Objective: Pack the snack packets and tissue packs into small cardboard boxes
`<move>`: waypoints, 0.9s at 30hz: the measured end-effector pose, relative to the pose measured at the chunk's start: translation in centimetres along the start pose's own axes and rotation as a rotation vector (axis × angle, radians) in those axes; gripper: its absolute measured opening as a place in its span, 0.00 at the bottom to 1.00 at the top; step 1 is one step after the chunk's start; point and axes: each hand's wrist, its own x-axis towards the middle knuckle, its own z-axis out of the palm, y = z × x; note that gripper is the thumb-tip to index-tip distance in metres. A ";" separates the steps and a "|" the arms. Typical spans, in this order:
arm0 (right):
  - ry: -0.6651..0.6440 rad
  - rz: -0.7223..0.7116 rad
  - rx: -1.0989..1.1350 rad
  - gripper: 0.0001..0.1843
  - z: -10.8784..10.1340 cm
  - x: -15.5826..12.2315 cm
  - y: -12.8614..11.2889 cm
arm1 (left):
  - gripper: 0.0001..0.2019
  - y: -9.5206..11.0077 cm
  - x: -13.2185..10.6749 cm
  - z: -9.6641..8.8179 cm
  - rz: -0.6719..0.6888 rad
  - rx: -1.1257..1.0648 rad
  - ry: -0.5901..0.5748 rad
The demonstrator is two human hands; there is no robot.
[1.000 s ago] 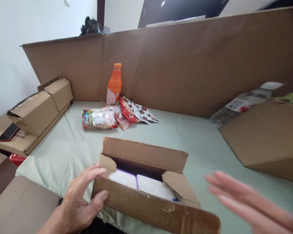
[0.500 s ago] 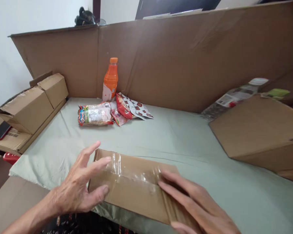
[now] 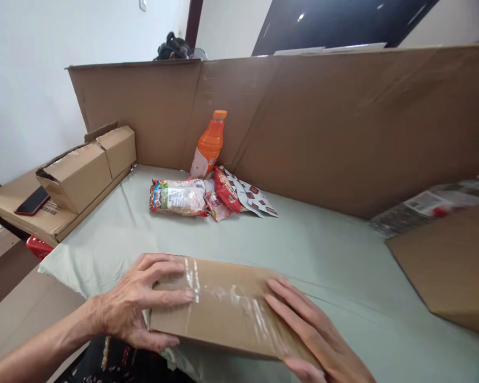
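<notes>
A small cardboard box (image 3: 223, 311) with clear tape across its closed flaps lies at the near edge of the pale green cloth (image 3: 323, 255). My left hand (image 3: 139, 303) lies on the box's left end, fingers spread over the top and thumb against the near side. My right hand (image 3: 315, 335) rests flat on the right part of the top, fingers stretched out and pressing the flaps down.
An orange drink bottle (image 3: 209, 143) stands at the back against a tall cardboard wall (image 3: 343, 122), with snack packets (image 3: 179, 196) lying in front of it. Cardboard boxes (image 3: 83, 170) and a dark phone (image 3: 32, 201) sit at the left. Another cardboard sheet (image 3: 451, 266) lies at the right.
The box was open a second ago with white contents showing. Its flaps are now folded shut, and both hands have settled on the top. The view has shifted slightly.
</notes>
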 end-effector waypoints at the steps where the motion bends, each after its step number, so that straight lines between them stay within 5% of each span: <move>1: -0.008 -0.029 0.008 0.30 1.0 1.4 0.2 | 0.36 0.1 -0.8 -0.6 -0.039 0.040 0.031; 8: 0.058 0.021 0.287 0.31 12.2 12.3 0.3 | 0.25 0.5 -6.8 -4.3 -0.387 0.607 0.289; 12: 0.049 0.246 0.398 0.29 19.1 12.8 0.8 | 0.20 -2.0 -7.8 -4.8 -0.519 0.908 0.422; 14: 0.005 0.248 0.387 0.28 21.2 11.5 1.2 | 0.19 -4.3 -7.0 -4.6 -0.565 0.985 0.462; 21: -0.057 0.177 0.287 0.18 21.5 9.2 0.9 | 0.24 -14.7 2.0 -4.2 -0.955 0.882 0.381; 27: -0.093 0.216 0.298 0.16 21.0 9.6 0.7 | 0.24 -24.4 9.8 -4.8 -1.010 0.825 0.369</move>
